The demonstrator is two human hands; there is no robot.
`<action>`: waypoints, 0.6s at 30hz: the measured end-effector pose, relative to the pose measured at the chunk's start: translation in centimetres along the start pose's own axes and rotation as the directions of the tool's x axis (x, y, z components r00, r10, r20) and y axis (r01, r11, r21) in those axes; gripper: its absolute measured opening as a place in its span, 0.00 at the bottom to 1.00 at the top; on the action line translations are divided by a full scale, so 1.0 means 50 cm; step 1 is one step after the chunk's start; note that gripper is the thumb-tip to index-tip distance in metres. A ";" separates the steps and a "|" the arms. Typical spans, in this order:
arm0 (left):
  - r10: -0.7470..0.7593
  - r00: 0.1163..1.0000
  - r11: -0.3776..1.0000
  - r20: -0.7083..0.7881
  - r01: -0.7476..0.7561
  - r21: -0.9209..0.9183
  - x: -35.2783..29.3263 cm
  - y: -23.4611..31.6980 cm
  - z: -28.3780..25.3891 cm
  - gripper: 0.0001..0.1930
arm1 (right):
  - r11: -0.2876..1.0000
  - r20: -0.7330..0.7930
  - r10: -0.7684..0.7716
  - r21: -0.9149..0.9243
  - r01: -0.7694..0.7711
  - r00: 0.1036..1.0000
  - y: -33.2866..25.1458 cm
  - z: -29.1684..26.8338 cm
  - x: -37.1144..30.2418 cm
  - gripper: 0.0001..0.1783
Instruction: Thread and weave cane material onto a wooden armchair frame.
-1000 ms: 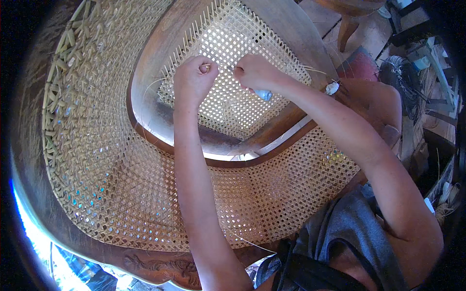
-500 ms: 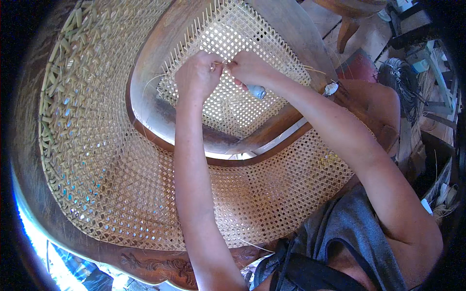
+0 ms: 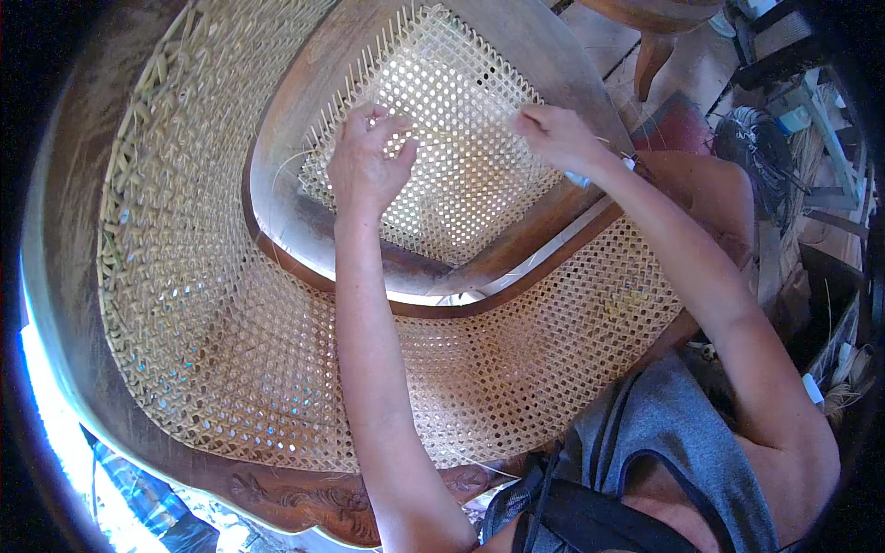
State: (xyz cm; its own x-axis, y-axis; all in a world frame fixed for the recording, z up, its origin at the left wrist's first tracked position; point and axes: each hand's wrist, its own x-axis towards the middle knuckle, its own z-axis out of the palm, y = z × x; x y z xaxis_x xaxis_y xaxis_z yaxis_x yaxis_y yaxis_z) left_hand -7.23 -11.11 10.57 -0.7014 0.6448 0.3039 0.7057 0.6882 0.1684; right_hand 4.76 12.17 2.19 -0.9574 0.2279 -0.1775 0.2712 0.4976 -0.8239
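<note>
A panel of woven cane [image 3: 452, 175] fills the seat opening of a wooden chair, with a row of short pegs [image 3: 359, 78] standing along its left edge. Over the left part of this panel is my left hand [image 3: 369, 166], its thumb and fingers apart. At the panel's right side, my right hand [image 3: 558, 138] is closed around a tool whose pale blue-grey handle end [image 3: 578, 179] shows below the palm; its tip is hidden. Whether a cane strand runs between the hands is too faint to tell. The wooden seat frame [image 3: 295, 166] surrounds the panel.
Woven cane [image 3: 212, 341] also covers the chair's curved back, bordered by a carved wooden rail [image 3: 313, 502]. A wooden armrest [image 3: 696, 189] is at right. Beyond it stand a coil of dark strands [image 3: 751, 161], a red piece [image 3: 678, 124] and a wooden stool leg [image 3: 654, 64].
My hands have moved apart from the middle of the panel. The right hand went right with the tool; the left hand's fingers have opened from a pinch on a strand.
</note>
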 end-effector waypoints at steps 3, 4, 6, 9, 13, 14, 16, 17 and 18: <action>0.047 0.999 0.999 -0.007 -0.047 -0.010 0.003 -0.004 0.014 0.06 | 0.993 0.039 -0.079 -0.080 0.082 0.996 -0.086 0.045 0.033 0.24; 0.052 0.999 0.999 -0.007 -0.052 -0.001 0.007 -0.001 0.019 0.05 | 0.971 0.059 -0.130 -0.193 0.139 0.990 -0.112 0.058 0.040 0.25; 0.058 0.998 0.998 -0.008 -0.058 0.009 0.012 0.003 0.024 0.05 | 0.964 0.026 -0.163 -0.211 0.165 0.986 -0.129 0.090 0.059 0.23; 0.076 0.997 0.996 -0.013 -0.076 0.042 0.008 -0.003 0.026 0.04 | 0.933 0.046 -0.170 -0.313 0.175 0.984 -0.104 0.090 0.070 0.19; 0.099 0.990 0.992 -0.103 -0.090 0.089 -0.003 -0.024 0.011 0.08 | 0.884 0.068 -0.211 -0.412 0.220 0.975 -0.064 0.038 0.034 0.15; 0.128 0.974 0.988 -0.189 -0.108 0.114 -0.001 -0.026 0.010 0.10 | 0.882 0.068 -0.210 -0.416 0.220 0.975 -0.066 0.023 0.032 0.15; 0.160 0.963 0.976 -0.219 -0.121 0.181 -0.004 -0.017 -0.002 0.11 | 0.944 0.097 -0.229 -0.220 0.246 0.969 -0.076 0.007 0.023 0.14; -0.046 0.987 0.994 -0.152 0.060 0.086 -0.013 -0.023 0.006 0.11 | 0.945 0.099 -0.231 -0.216 0.247 0.968 -0.071 0.011 0.021 0.14; -0.241 0.968 0.970 -0.073 0.242 0.002 -0.016 -0.029 0.014 0.10 | 0.941 0.139 -0.334 -0.005 0.338 0.932 -0.072 0.011 0.021 0.14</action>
State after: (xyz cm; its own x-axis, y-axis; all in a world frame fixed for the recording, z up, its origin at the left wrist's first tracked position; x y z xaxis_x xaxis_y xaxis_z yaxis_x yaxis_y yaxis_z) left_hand -7.77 -12.40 9.44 -0.8415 0.4341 0.3217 0.5150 0.8244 0.2347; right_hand 2.71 10.16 4.67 -0.9970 -0.0696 0.0351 -0.0676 0.5493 -0.8329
